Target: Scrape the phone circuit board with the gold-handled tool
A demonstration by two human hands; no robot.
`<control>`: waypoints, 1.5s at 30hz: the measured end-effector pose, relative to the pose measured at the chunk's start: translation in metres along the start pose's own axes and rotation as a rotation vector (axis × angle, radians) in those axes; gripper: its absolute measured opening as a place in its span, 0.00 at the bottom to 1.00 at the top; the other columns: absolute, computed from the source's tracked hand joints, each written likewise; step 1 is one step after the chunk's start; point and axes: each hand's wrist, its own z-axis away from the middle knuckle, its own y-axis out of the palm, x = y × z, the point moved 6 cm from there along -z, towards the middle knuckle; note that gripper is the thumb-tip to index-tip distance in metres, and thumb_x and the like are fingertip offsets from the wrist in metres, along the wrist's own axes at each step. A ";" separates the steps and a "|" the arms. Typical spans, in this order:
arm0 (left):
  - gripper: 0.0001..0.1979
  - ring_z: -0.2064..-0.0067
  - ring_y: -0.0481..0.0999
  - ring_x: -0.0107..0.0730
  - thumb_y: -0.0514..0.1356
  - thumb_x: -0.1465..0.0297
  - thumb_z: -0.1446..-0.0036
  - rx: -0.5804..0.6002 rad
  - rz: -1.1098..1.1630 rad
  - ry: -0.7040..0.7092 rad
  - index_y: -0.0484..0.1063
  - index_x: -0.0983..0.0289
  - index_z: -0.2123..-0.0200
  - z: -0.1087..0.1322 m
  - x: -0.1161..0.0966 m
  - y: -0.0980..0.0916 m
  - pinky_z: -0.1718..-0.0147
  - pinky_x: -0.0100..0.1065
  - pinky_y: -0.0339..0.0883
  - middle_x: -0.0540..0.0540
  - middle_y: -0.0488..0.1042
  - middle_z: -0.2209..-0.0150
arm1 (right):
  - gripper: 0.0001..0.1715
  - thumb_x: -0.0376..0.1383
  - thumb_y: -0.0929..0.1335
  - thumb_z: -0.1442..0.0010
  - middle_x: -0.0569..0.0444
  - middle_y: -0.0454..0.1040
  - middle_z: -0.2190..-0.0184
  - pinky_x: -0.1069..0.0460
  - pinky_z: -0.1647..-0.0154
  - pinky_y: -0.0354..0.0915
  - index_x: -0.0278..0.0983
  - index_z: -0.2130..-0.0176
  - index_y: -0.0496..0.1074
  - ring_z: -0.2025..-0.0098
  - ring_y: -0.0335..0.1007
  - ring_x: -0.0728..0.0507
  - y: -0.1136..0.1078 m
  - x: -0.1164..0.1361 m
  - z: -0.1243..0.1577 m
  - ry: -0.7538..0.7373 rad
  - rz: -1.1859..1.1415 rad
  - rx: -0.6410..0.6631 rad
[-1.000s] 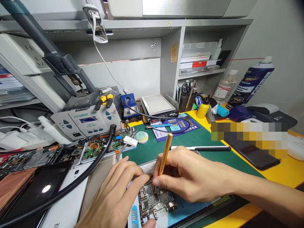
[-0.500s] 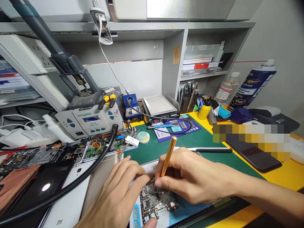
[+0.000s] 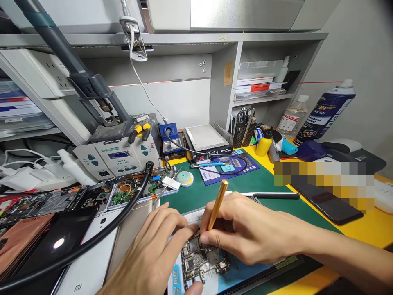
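Note:
My right hand (image 3: 245,233) is closed in a pen grip round a gold-coloured tool (image 3: 217,203), its tip down on a phone circuit board (image 3: 201,262). The board lies on a blue and white mat (image 3: 236,272) at the near edge of the bench. My left hand (image 3: 150,256) lies on the board's left side. Its fingers are curled, with the fingertips pressed on the board's top left corner and the thumb at its lower edge.
A green mat (image 3: 260,180) covers the yellow bench (image 3: 374,225). To the left are a soldering station (image 3: 118,157), a black hose (image 3: 101,231), opened phones (image 3: 92,262) and a parts tray (image 3: 138,188). A dark phone (image 3: 325,203), bottles (image 3: 290,116) and a spray can (image 3: 327,112) are on the right.
The view has drifted slightly. Both hands stay on the board, and the gold tool has barely moved.

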 end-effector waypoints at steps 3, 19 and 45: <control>0.21 0.50 0.66 0.47 0.59 0.66 0.45 -0.021 0.001 0.004 0.64 0.62 0.48 0.000 0.000 0.000 0.40 0.56 0.59 0.58 0.65 0.55 | 0.08 0.35 0.68 0.33 0.53 0.76 0.68 0.55 0.66 0.60 0.33 0.62 0.75 0.68 0.65 0.49 0.000 0.000 0.000 0.001 0.007 -0.004; 0.23 0.47 0.65 0.47 0.58 0.67 0.46 -0.080 0.022 0.003 0.64 0.62 0.46 0.002 0.000 -0.001 0.38 0.55 0.58 0.58 0.65 0.54 | 0.05 0.32 0.71 0.40 0.62 0.64 0.77 0.59 0.76 0.60 0.35 0.65 0.70 0.76 0.62 0.51 0.006 -0.019 0.000 0.213 -0.441 -0.058; 0.23 0.36 0.60 0.44 0.57 0.81 0.40 -0.084 -0.161 0.187 0.69 0.55 0.45 0.005 -0.001 0.006 0.32 0.54 0.45 0.53 0.64 0.42 | 0.17 0.43 0.75 0.41 0.61 0.67 0.79 0.58 0.80 0.64 0.35 0.68 0.68 0.80 0.66 0.51 -0.006 -0.037 -0.003 0.275 -0.696 -0.237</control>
